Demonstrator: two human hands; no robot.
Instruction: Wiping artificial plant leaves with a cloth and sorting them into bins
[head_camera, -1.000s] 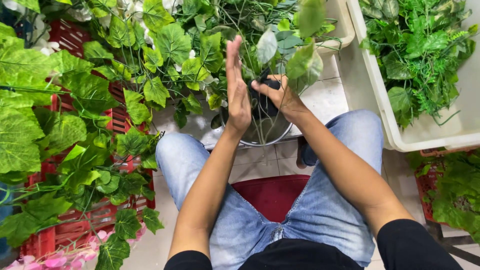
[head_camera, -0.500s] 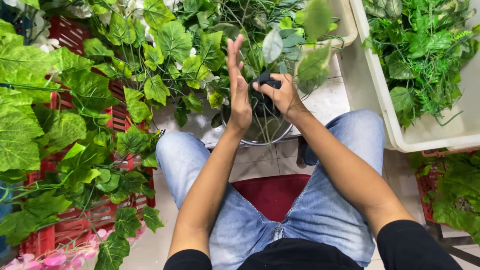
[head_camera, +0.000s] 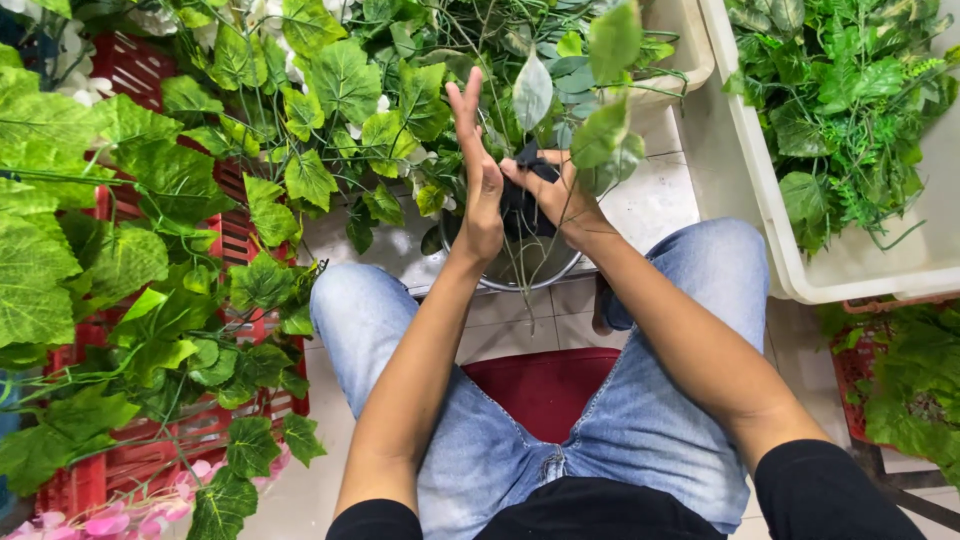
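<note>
The small black thing pinched between both hands is mostly covered by the right hand and leaves, so can't tell what it is. The metal bowl under it only shows a sliver of rim. The red crate is buried in green vine leaves and cut off at the left edge. The white tub runs off the right side.
</note>
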